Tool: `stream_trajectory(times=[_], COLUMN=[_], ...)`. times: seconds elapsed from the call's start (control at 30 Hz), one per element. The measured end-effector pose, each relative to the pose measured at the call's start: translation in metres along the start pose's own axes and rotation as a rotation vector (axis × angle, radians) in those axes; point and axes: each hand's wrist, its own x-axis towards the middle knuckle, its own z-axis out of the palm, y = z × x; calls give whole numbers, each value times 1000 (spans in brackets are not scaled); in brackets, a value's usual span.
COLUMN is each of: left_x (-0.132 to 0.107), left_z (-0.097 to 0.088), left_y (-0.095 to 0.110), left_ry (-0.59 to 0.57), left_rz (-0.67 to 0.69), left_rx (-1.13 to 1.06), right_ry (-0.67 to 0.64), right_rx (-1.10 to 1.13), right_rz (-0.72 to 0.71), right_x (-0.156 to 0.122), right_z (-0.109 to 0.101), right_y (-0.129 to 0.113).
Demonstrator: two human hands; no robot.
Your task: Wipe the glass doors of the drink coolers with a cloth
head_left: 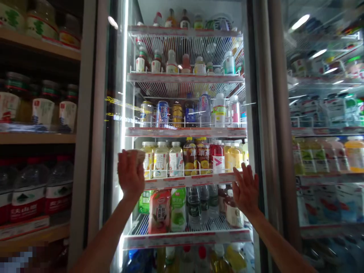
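My left hand [131,174] is raised in front of a glass fridge door, fingers closed over a folded pale cloth [138,154]. The cloth looks pressed to the glass at the left, level with a shelf of tea bottles [161,159]. On the right side of the same door, my right hand [246,189] has its fingers spread and holds nothing. Its palm faces the glass; whether it touches cannot be made out. Behind the right hand stand yellow drink bottles [234,156] and a pale-labelled bottle [233,212], partly covered.
Several wire shelves with price strips [186,132] hold bottles and cans behind the glass. To the left, wooden shelves [36,138] carry jars and red-labelled water bottles [27,193]. A metal door frame [273,132] separates another drinks fridge on the right.
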Motion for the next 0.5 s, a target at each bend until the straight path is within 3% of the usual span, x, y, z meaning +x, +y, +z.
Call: stream_trajectory(times=[0.07, 0.1, 0.17, 0.27, 0.33, 0.37, 0.43, 0.5], left_x=[10, 10, 1, -18, -18, -13, 6, 31], left_z=[2, 4, 8, 12, 11, 10, 9, 12], left_y=[-8, -3, 23, 61, 63, 55, 29, 5], left_ry=[115, 116, 12, -238, -323, -322, -224, -52], left_rz=[-200, -213, -62, 322, 488, 508, 375, 66], left_rx=[45, 50, 30, -37, -74, -80, -61, -27], right_ry=[8, 15, 24, 15, 8, 6, 3, -6], right_rx=[-1, 0, 4, 10, 7, 4, -5, -15], right_rz=[4, 5, 2, -1, -5, -7, -6, 0], right_x=[0, 0, 0, -1, -1, -1, -1, 0], right_z=[1, 1, 1, 1, 0, 0, 0, 0], right_y=[-1, -1, -1, 0, 1, 1, 1, 0])
